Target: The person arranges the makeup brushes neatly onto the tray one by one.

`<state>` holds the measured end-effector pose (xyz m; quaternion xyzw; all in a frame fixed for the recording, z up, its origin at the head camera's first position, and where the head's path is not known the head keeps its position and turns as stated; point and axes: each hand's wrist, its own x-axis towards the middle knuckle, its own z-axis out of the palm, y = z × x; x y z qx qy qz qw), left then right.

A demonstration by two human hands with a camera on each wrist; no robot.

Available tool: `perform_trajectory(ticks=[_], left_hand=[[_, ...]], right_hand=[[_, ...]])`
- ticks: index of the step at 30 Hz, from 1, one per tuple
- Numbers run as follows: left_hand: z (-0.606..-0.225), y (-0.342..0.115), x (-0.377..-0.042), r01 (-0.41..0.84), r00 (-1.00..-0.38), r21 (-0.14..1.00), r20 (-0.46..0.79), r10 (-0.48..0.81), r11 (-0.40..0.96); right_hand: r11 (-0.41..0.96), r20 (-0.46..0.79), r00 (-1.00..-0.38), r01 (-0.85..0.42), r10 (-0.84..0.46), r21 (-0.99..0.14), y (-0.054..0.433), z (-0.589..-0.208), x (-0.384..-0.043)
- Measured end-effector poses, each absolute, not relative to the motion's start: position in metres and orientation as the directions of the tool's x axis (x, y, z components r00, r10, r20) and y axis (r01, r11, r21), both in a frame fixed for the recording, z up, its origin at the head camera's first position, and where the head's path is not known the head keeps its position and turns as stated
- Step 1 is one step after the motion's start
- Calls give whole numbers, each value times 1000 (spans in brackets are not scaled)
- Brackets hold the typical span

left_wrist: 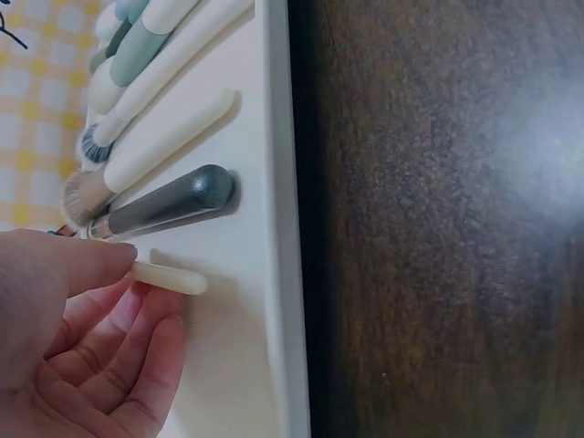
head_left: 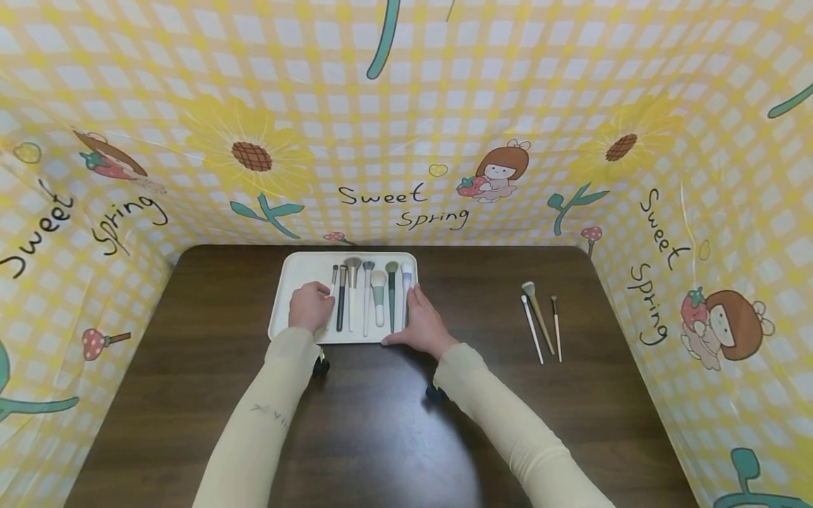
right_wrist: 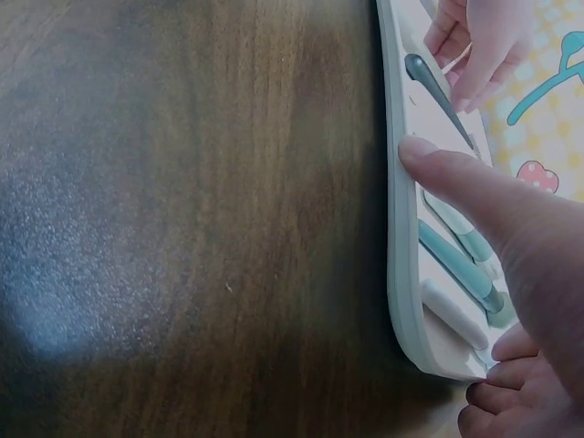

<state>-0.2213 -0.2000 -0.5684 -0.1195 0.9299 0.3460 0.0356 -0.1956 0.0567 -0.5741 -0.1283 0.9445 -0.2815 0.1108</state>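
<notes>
A white tray [head_left: 288, 271] near the table's far edge bears several makeup brushes laid side by side. Over the tray's left part, my left hand [head_left: 310, 308] pinches a small makeup brush between thumb and fingers; its pale handle end [left_wrist: 175, 277] points toward the near rim in the left wrist view. Beside it lies a black-handled brush [left_wrist: 169, 203], then a white-handled brush [left_wrist: 160, 151]. My right hand [head_left: 424, 323] holds the tray's near right corner, thumb on the near rim [right_wrist: 395, 228], fingers bent along the right side.
Three loose brushes lie on the dark wooden table [head_left: 495, 409] right of the tray: a white one [head_left: 532, 330], a thicker olive-handled one [head_left: 540, 317] and a thin wooden one [head_left: 557, 330]. Yellow checked cloth [head_left: 381, 141] walls the table's back and sides.
</notes>
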Motion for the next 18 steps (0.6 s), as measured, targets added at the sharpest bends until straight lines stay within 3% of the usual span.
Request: perform_trajectory(ticks=[18], left_hand=[[-567, -200, -222, -243, -970, 586, -133, -204, 773]], right_hand=[[815, -141, -942, -181, -304, -551, 57, -574, -196]])
